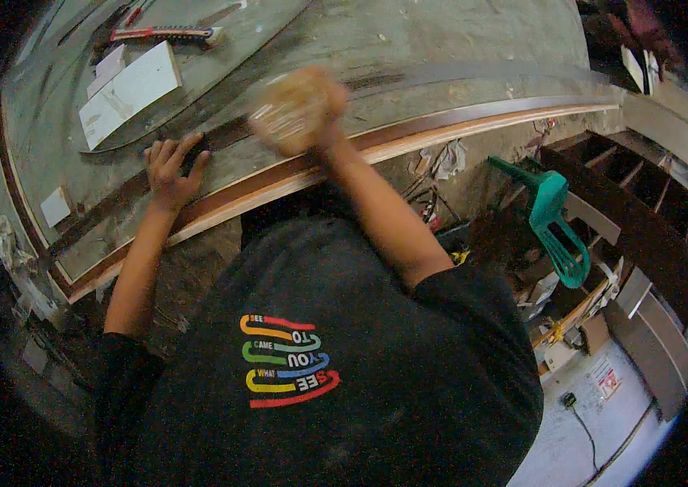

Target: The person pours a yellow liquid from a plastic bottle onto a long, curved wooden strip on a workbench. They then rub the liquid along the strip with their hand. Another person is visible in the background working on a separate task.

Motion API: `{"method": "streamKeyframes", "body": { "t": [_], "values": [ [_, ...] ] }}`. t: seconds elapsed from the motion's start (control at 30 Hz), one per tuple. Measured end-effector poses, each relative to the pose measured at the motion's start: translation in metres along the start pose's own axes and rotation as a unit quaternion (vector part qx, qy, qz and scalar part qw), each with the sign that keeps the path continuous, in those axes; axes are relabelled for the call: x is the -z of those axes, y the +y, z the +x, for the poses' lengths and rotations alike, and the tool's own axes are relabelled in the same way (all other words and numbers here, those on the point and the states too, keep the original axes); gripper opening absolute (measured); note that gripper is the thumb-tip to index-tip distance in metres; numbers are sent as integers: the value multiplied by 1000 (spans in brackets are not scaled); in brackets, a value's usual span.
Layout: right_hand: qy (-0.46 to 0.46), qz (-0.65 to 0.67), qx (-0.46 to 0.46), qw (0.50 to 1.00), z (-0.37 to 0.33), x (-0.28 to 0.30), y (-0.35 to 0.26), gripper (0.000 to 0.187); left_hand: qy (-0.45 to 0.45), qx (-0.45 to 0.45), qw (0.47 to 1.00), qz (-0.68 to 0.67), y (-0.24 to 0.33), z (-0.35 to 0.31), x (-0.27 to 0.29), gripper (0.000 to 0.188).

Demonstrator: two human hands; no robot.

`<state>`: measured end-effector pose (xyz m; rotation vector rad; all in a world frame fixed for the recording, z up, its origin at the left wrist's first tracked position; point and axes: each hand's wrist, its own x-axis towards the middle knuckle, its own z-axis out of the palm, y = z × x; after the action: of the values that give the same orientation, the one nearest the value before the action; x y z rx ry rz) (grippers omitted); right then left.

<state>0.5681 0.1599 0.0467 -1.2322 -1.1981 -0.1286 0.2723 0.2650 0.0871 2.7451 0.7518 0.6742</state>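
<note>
My left hand [169, 172] rests on the tabletop [449, 36] near its front edge. Its fingers are bent, and a small black thing [199, 146] shows between thumb and forefinger, too dark to make out. A long dark strip [109, 203] runs beneath that hand along the table. My right hand [329, 96] is closed on a pale yellowish, rounded object [289, 112] with shiny streaks. Motion blurs both the hand and the object, so its kind cannot be told. They are over the table, to the right of my left hand.
White rectangular pieces [131, 96] lie at the far left, below a red-handled tool [164, 34]. A small white square [56, 206] sits near the left corner. Brown-and-pale edging [409, 142] borders the table. To the right are a green plastic chair-like thing [553, 203] and grey boards [656, 345].
</note>
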Motion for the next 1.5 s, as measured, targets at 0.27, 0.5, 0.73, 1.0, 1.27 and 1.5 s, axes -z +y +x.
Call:
{"method": "streamKeyframes", "body": {
  "t": [0.27, 0.5, 0.73, 1.0, 1.27, 1.5],
  "values": [
    [-66, -77, -7, 995, 6, 75, 24, 58, -19, 10, 1000, 15, 3, -3, 3, 31],
    [3, -149, 20, 989, 21, 134, 67, 62, -21, 6, 1000, -5, 1, -1, 3, 32],
    [-67, 41, 85, 993, 5, -15, 4, 102, -11, -1, 1000, 14, 3, 0, 1, 29],
    [-55, -254, 96, 961, 11, 95, 84, 55, -9, 0, 1000, 7, 5, 1, 4, 30],
    [89, 200, -236, 947, 27, 149, 113, 86, -19, 3, 1000, -13, 4, 4, 7, 28],
    [-137, 107, -69, 982, -28, -73, -24, 73, 25, -4, 999, 32, 1, 2, 1, 29]
  ]
}}
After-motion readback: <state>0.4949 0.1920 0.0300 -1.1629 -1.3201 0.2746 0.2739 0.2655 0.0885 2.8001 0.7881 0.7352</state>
